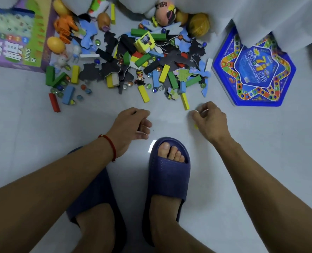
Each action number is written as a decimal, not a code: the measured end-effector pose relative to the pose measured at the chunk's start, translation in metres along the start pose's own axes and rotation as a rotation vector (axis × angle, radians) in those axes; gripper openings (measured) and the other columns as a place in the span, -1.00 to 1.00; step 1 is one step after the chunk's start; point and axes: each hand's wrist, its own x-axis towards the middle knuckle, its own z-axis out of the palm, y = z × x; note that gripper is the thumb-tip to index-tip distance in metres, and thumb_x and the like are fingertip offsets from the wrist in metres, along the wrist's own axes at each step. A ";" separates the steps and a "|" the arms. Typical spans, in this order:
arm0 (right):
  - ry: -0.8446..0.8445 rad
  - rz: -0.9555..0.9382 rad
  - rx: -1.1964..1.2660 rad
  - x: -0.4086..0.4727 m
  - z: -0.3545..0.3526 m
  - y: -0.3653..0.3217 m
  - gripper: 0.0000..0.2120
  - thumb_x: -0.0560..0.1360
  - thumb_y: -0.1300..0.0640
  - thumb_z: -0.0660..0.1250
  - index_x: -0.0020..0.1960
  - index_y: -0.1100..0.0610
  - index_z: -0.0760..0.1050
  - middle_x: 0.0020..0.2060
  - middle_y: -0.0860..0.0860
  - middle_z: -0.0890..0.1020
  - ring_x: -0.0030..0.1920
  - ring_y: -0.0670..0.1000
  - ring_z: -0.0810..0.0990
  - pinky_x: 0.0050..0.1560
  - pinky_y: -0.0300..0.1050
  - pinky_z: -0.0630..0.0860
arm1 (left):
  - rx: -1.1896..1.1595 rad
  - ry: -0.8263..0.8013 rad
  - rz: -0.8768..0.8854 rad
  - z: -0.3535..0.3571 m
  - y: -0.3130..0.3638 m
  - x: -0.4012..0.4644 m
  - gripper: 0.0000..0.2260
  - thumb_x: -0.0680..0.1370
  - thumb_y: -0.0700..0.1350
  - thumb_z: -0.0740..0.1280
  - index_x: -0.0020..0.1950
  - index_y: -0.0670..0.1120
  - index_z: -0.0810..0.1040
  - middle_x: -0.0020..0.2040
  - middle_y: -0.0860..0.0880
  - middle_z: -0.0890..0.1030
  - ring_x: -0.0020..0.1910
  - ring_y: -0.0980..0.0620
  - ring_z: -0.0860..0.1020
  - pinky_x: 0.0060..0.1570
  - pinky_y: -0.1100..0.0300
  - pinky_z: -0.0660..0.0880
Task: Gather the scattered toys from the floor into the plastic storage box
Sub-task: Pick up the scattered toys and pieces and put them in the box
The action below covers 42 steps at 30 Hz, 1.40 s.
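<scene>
Nearest the viewer: two feet in dark blue slippers (168, 181) on the pale floor (261, 161), with both forearms reaching forward past them.

Left hand (131, 126) — red cord at the wrist, fingers loosely curled and apart, nothing held, hovering over bare floor. Right hand (209, 121) — fingers curled downward; a small yellow fleck shows under the palm, but whether anything is pinched cannot be told because of blur. The two hands are well apart, one on each side of the forward foot.

Just beyond the right hand: a yellow block (184, 101) lying flat, its long axis running roughly away from the viewer and tilted slightly leftward at the far end, so that its near end points toward the right hand. A second yellow block (144, 94) lies between the hands and farther out, similarly oriented. The right hand is judged the nearer to the first; the left is somewhat nearer the second.

Farther: the main toy pile (142, 57) — coloured blocks, dark and blue foam puzzle pieces, glass marbles, a small figure. At its right, a blue hexagonal game board (254, 70); at its left, a purple game carton (14, 33). Beyond, egg-shaped toys against white fabric.

The plastic storage box is not identifiable in this view.
</scene>
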 end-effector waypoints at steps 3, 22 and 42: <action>-0.243 0.035 0.333 -0.025 0.000 -0.045 -0.82 0.53 -0.01 0.35 -0.02 0.11 0.57 -0.30 -0.14 0.62 -0.34 -0.11 0.54 -0.34 -0.15 0.49 | -0.242 -0.143 -0.240 0.009 0.003 -0.001 -0.73 0.56 0.06 0.27 -0.01 -0.15 0.51 -0.13 -0.19 0.61 -0.14 -0.15 0.60 -0.07 -0.05 0.59; 0.114 -0.155 -0.241 0.003 0.026 -0.032 -0.79 0.54 0.01 0.32 0.01 0.16 0.48 -0.15 0.09 0.58 -0.15 0.17 0.56 -0.21 0.00 0.44 | -0.583 -0.212 -0.238 -0.009 0.000 0.003 -0.74 0.62 -0.05 0.21 0.07 -0.20 0.59 -0.09 -0.17 0.61 -0.08 -0.14 0.58 0.01 0.00 0.58; 0.115 -0.544 -0.756 0.087 -0.002 -0.051 -0.42 0.47 0.20 0.37 0.44 0.03 0.28 0.25 0.26 0.45 0.19 0.37 0.41 0.06 0.22 0.51 | -0.609 -0.214 -0.206 -0.010 0.006 -0.003 -0.81 0.61 -0.07 0.21 0.04 -0.16 0.52 -0.12 -0.16 0.57 -0.22 -0.07 0.52 -0.21 0.11 0.55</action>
